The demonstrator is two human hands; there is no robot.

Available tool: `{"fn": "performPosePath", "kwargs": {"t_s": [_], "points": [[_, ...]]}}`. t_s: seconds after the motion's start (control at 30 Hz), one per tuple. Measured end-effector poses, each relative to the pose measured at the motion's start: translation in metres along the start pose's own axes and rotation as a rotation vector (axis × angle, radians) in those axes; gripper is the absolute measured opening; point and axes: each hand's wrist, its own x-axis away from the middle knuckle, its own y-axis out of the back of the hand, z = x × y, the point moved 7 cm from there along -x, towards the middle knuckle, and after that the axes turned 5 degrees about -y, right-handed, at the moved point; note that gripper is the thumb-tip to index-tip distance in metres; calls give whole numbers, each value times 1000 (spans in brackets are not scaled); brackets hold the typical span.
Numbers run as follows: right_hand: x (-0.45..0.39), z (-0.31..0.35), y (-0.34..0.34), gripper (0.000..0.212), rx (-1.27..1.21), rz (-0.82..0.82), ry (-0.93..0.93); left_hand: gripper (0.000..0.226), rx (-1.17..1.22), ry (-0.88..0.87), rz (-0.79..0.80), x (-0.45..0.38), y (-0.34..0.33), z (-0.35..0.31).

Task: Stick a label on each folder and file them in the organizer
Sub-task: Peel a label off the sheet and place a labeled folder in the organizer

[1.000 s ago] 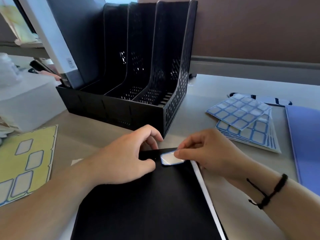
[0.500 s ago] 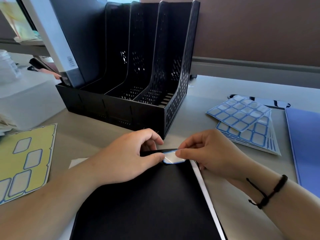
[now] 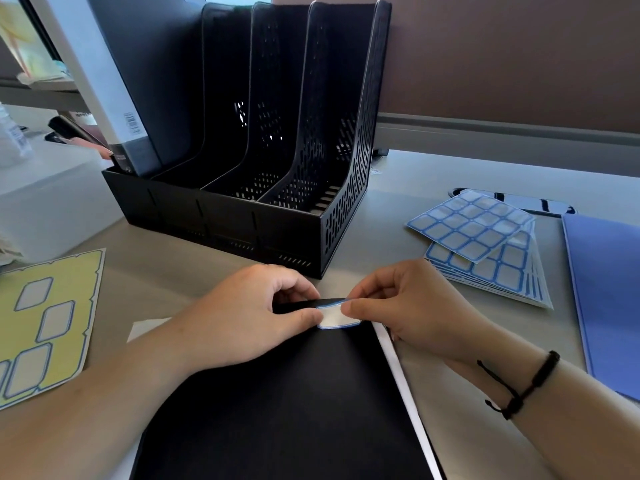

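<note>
Far left on the desk (image 3: 408, 174): yellow backing sheet (image 3: 52, 320) with a few blue-bordered labels left on it, lying flat. Behind it, black organizer (image 3: 277, 209) with upright dividers; a grey folder (image 3: 138, 81) stands tilted in its leftmost slot, the slots to the right of it visibly hold nothing. Centre foreground: black folder (image 3: 277, 403) lies flat on desk, white spine edge along its right side. Left hand (image 3: 249, 317) rests on the folder's far end, thumb and fingers curled in, thumb tip pressing the left edge of a white label (image 3: 337, 318) with blue border. Label sits at the folder's far right corner, partly lifted. Right hand (image 3: 408, 303) pinches the label's right edge between thumb and forefinger; black cord bracelet (image 3: 519, 386) on that wrist. Right of the hands: fanned stack of label sheets (image 3: 485, 244). Far right: blue folder (image 3: 609, 292) flat on desk, cut off by the frame edge.
</note>
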Motion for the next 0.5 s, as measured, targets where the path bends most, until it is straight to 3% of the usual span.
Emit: {"fn": "performPosePath", "kwargs": {"t_s": [0.5], "points": [[3, 0, 0, 13, 68, -95, 16, 13, 100, 50, -11, 1, 0, 1]]}}
